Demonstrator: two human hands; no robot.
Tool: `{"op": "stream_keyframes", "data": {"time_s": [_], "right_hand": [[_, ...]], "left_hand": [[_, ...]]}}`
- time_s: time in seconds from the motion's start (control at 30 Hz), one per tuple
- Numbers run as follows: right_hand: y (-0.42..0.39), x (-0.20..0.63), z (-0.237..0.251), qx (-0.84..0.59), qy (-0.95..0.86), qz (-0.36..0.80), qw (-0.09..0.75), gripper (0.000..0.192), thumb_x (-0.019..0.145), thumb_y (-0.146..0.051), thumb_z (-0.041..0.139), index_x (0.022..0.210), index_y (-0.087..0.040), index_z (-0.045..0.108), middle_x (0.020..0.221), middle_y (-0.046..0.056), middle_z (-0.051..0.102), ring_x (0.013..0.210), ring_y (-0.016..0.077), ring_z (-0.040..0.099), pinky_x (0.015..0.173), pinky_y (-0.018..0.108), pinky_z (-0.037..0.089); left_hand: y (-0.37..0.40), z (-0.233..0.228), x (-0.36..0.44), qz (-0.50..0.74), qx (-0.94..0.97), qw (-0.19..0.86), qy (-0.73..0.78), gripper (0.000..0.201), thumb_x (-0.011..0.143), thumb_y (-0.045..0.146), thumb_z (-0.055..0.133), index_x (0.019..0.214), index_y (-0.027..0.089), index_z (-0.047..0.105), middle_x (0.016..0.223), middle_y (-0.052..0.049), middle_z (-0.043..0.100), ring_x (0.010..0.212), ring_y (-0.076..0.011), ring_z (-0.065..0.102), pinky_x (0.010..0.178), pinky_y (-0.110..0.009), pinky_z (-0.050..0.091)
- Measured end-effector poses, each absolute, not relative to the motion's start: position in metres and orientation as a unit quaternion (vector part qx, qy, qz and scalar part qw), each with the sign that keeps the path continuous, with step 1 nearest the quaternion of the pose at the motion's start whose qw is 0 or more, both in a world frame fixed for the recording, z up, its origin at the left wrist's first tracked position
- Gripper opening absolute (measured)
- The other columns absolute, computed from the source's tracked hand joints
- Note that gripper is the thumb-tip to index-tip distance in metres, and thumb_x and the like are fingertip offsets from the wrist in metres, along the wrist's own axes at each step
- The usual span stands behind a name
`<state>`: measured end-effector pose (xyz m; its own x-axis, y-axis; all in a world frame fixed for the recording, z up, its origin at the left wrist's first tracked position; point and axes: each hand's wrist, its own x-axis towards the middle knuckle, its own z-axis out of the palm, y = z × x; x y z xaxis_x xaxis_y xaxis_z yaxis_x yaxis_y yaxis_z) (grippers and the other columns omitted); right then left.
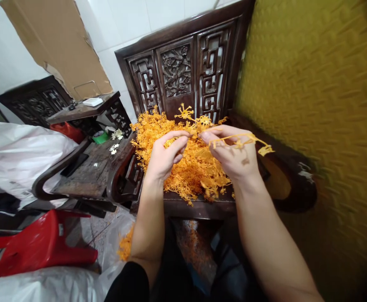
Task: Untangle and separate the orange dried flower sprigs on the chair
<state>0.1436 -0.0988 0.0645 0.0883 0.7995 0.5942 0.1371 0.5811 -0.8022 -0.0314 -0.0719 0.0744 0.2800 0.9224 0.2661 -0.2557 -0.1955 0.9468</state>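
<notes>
Floor, nearest you: an orange spill (125,247) of small pieces lies between a white bag (45,285) and your left forearm.
Red stool (35,247): lies on its side, low on your left.
Your left hand (164,157): fingers curled in, thumb and forefinger pinched together on the near end of an orange plastic sprig (202,126).
Your right hand (234,153): fingers closed on the same sprig from the other side, just beside your left hand; a thin orange branch (249,140) runs out past your knuckles to the right and ends in a small flower shape.
Sprig: held in the air between both hands, just above the pile, one flower head standing up from it.
Orange pile (190,167): a loose heap of like sprigs on the dark wooden chair seat (186,205), directly under your hands.
Chair back (183,71): carved dark wood with fretwork panels, upright behind the pile.
Yellow panel (312,105): textured surface filling the right side, blurred.
Side worktop (92,167): dark wood, left of the chair, a few white flowers (114,147) on it.
Far left: a white sack (16,155), a cardboard sheet (60,46) leaning on the tiled wall.
</notes>
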Motion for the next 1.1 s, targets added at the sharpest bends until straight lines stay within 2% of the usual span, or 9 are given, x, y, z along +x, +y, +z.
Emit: {"op": "stream_keyframes", "data": {"time_s": [0.17,0.27,0.43,0.57,0.63,0.73,0.87,1.0,1.1], "right_hand": [[-0.097,0.14,0.06,-0.371,-0.619,0.31,0.619,0.023,0.085,-0.049,0.083,0.084,-0.026,0.078,0.082,0.003,0.073,0.072,0.0197,0.063,0.064,0.036,0.05],[-0.094,0.141,0.057,-0.346,-0.638,0.318,0.61,0.023,0.086,-0.046,0.083,0.086,-0.024,0.077,0.084,0.003,0.072,0.076,0.0185,0.065,0.068,0.034,0.052],[-0.089,0.135,0.056,-0.292,-0.679,0.269,0.617,0.039,0.081,-0.04,0.088,0.113,-0.022,0.076,0.119,0.008,0.072,0.107,0.021,0.069,0.097,0.036,0.056],[-0.09,0.128,0.054,-0.3,-0.652,0.283,0.635,0.036,0.083,-0.035,0.086,0.114,-0.02,0.076,0.112,0.007,0.077,0.095,0.0192,0.072,0.084,0.032,0.06],[-0.093,0.132,0.055,-0.3,-0.661,0.286,0.626,0.045,0.083,-0.034,0.087,0.124,-0.023,0.075,0.12,0.007,0.075,0.093,0.0183,0.072,0.081,0.031,0.061],[-0.098,0.149,0.059,-0.234,-0.736,0.345,0.533,0.075,0.077,-0.039,0.092,0.147,-0.029,0.065,0.147,0.009,0.063,0.12,0.0238,0.068,0.099,0.036,0.06],[-0.1,0.175,0.062,-0.078,-0.787,0.472,0.39,0.116,0.059,-0.061,0.098,0.161,-0.031,0.05,0.172,0.008,0.037,0.16,0.0355,0.035,0.126,0.044,0.041],[-0.099,0.188,0.057,-0.009,-0.777,0.534,0.333,0.13,0.055,-0.053,0.102,0.166,-0.035,0.037,0.18,0.007,0.016,0.164,0.035,0.027,0.128,0.044,0.038],[-0.096,0.191,0.047,0.01,-0.761,0.563,0.32,0.13,0.055,-0.043,0.104,0.166,-0.032,0.037,0.179,0.012,0.016,0.162,0.0355,0.031,0.126,0.045,0.04]], "left_hand": [[-0.072,0.077,-0.033,0.529,0.551,0.574,0.294,0.05,0.074,0.061,0.089,0.096,0.021,0.068,0.062,0.009,0.044,0.044,-0.0028,0.025,0.042,-0.024,0.016],[-0.071,0.075,-0.034,0.555,0.543,0.556,0.297,0.046,0.074,0.056,0.091,0.09,0.02,0.067,0.059,0.01,0.041,0.044,-0.0031,0.024,0.042,-0.024,0.015],[-0.07,0.071,-0.036,0.578,0.556,0.517,0.301,0.039,0.074,0.049,0.093,0.086,0.019,0.071,0.055,0.009,0.044,0.045,-0.0033,0.029,0.043,-0.021,0.019],[-0.07,0.069,-0.037,0.581,0.575,0.47,0.333,0.039,0.078,0.054,0.089,0.09,0.02,0.074,0.055,0.008,0.045,0.046,-0.0044,0.031,0.044,-0.021,0.021],[-0.069,0.069,-0.037,0.599,0.569,0.453,0.336,0.04,0.079,0.056,0.088,0.089,0.02,0.073,0.055,0.007,0.045,0.046,-0.0046,0.031,0.044,-0.021,0.021],[-0.067,0.069,-0.037,0.624,0.549,0.448,0.33,0.041,0.078,0.058,0.087,0.086,0.021,0.071,0.055,0.008,0.044,0.045,-0.0043,0.031,0.043,-0.02,0.021],[-0.066,0.068,-0.038,0.635,0.545,0.441,0.324,0.044,0.078,0.06,0.087,0.086,0.02,0.072,0.058,0.007,0.046,0.043,-0.0036,0.031,0.041,-0.019,0.021],[-0.069,0.07,-0.038,0.641,0.564,0.409,0.322,0.043,0.079,0.06,0.086,0.086,0.02,0.073,0.066,0.004,0.053,0.047,-0.0044,0.035,0.041,-0.019,0.024],[-0.074,0.072,-0.036,0.645,0.574,0.399,0.309,0.04,0.081,0.058,0.086,0.086,0.02,0.072,0.067,0.003,0.054,0.048,-0.0046,0.037,0.043,-0.02,0.025]]}}
